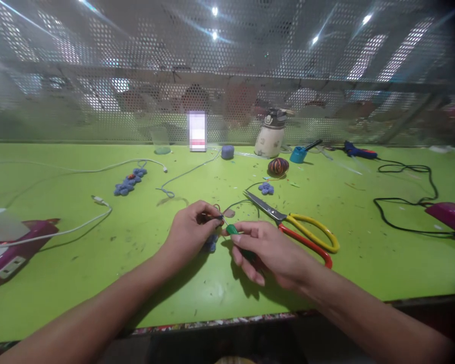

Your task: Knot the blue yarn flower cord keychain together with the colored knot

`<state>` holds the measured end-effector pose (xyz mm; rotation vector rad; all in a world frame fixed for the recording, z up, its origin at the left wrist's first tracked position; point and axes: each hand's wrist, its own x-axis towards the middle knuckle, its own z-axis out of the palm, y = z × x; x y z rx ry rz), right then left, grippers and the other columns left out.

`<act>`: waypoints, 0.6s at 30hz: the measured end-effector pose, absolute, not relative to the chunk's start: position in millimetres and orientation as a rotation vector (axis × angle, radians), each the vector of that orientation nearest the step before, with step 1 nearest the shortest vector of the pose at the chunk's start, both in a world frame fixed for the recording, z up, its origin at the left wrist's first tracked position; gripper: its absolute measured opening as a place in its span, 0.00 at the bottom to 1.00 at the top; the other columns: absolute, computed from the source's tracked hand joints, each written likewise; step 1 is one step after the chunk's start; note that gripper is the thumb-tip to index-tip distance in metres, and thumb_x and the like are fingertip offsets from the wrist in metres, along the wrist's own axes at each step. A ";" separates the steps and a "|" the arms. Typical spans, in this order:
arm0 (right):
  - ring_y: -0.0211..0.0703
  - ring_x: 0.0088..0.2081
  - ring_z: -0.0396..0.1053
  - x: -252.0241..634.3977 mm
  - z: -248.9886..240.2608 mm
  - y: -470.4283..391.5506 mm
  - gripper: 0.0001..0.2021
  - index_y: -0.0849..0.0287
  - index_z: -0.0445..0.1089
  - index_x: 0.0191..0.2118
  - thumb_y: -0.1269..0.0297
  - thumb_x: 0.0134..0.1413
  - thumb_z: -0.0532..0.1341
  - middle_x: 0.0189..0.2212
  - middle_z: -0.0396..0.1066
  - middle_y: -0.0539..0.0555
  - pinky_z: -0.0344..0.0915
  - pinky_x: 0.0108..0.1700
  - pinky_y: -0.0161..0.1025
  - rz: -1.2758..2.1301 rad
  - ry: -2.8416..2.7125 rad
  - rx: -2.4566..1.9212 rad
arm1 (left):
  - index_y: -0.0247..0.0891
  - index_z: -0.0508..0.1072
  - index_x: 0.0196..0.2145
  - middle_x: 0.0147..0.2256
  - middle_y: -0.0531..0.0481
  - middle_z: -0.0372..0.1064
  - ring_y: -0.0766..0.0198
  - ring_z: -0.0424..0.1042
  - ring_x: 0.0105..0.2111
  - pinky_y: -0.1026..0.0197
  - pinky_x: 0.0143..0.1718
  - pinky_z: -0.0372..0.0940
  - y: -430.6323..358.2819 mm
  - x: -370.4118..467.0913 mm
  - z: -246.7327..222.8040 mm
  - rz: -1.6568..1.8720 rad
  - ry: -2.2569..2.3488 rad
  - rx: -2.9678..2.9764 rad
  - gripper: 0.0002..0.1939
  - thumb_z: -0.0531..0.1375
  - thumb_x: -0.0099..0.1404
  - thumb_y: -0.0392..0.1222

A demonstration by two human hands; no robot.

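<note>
Head view: green-handled hook (pixel 232 229) sits between both hands, just above the table (pixel 132 283) near its front edge. Long axis diagonal; thin metal shaft points up-left, away from the wearer, into the left fingertips; handle runs back down-right under the right palm. Right hand (pixel 280 250): thumb and index closed on the handle, other fingers loosely curled and spread apart. Left hand (pixel 191 225): thumb and index pinched together on the blue crochet piece (pixel 211 243), whose lower part shows beneath the hand; remaining fingers folded, mostly hidden. Shaft tip meets the work at the pinch; exact contact too small to tell. Dark strand (pixel 242 201) trails right from the pinch toward the scissors (pixel 276 215), which lie just beyond the right hand, blades up-left. Small blue flower (pixel 266 188) lies near the blade tips.
</note>
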<state>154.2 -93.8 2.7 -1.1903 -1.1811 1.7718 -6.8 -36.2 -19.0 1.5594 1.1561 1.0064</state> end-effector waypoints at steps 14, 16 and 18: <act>0.28 0.16 0.54 158.8 2.5 -94.8 0.08 0.61 0.68 0.34 0.63 0.61 0.55 0.20 0.62 0.45 0.50 0.18 0.29 1.383 -1.412 -1.313 | 0.34 0.71 0.27 0.26 0.50 0.72 0.66 0.71 0.28 0.61 0.32 0.65 -40.1 -10.8 -4.7 0.908 0.885 1.343 0.05 0.65 0.52 0.35; 0.32 0.23 0.62 166.1 4.3 -99.6 0.08 0.60 0.70 0.33 0.65 0.60 0.57 0.23 0.66 0.48 0.58 0.25 0.31 1.124 -1.604 -1.348 | 0.34 0.71 0.27 0.27 0.50 0.73 0.65 0.72 0.29 0.61 0.34 0.66 -40.8 -12.3 0.0 0.868 0.831 1.325 0.06 0.66 0.52 0.34; 0.37 0.32 0.69 172.9 5.0 -103.9 0.07 0.59 0.73 0.36 0.68 0.59 0.57 0.29 0.72 0.51 0.63 0.34 0.34 0.866 -1.753 -1.350 | 0.33 0.71 0.28 0.27 0.49 0.73 0.65 0.72 0.29 0.61 0.34 0.66 -41.8 -12.9 3.9 0.803 0.819 1.349 0.06 0.65 0.52 0.34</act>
